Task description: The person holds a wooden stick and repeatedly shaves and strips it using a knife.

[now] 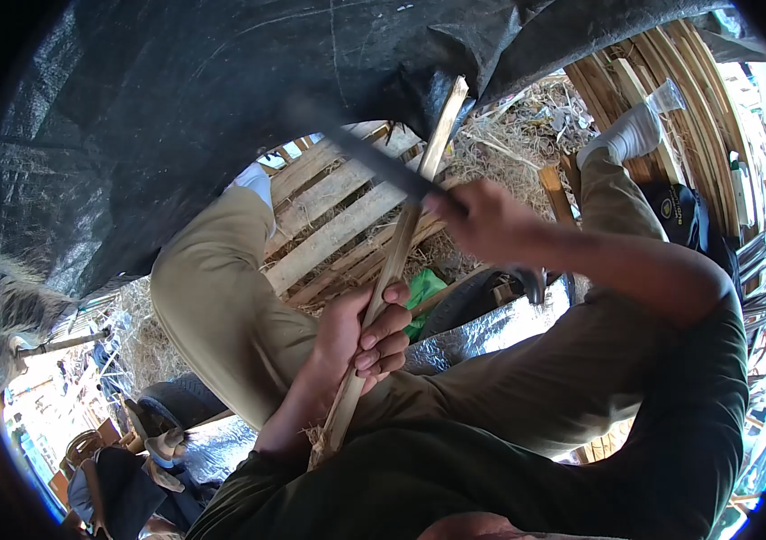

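Note:
A long, narrow wooden stick (pixel 408 220) runs slantwise from the person's chest up toward the dark sheet. My left hand (pixel 367 335) is closed around its lower half, fingers wrapped over the wood. Higher up, my right hand (pixel 486 216) grips the handle end of a long dark blade (pixel 369 160), which is blurred by motion and points to the upper left. The blade crosses the stick in view above my left hand; whether they touch cannot be made out. Frayed fibres show at the stick's lower end.
A black plastic sheet (pixel 176 117) spreads across the top left. Wooden slats (pixel 329 202) lie between the legs, with dry shavings (pixel 500 148) beyond. Stacked boards (pixel 693 90) stand at the upper right. A green bag (pixel 423 297) and a black tire (pixel 459 306) are near the knees.

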The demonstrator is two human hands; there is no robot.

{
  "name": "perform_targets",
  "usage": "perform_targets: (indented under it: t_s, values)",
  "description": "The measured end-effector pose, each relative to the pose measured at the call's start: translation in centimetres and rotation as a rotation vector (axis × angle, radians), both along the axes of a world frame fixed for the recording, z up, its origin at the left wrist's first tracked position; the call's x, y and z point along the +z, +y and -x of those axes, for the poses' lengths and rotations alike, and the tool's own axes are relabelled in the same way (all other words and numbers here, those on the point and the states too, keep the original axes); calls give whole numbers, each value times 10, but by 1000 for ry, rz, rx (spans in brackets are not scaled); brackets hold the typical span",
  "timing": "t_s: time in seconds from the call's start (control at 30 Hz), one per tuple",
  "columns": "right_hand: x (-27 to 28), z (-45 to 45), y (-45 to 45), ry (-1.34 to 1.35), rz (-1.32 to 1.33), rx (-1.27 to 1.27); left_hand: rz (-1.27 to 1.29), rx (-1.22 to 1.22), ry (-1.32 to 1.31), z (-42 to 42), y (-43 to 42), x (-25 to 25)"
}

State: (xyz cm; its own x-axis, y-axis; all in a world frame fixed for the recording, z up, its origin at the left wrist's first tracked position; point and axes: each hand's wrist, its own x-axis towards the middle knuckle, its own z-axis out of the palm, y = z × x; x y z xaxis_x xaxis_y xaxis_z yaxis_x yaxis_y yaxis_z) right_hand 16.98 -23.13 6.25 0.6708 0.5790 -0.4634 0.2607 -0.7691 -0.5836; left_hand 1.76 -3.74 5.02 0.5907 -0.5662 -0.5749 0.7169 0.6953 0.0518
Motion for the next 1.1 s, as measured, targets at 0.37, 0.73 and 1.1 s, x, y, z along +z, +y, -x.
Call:
perform_targets:
  t_s: [0.37,0.73,1.1]
  values:
    - [-13,15,-5,-109,-114,-6,-42,-17,2,-5,-4,-4]
    - [-27,-6,-20,-343,-176,106,-314,-99,-44,2,-4,3]
    - [-3,-6,-15,41,64,196,-522,-138,-233,0,-6,-7]
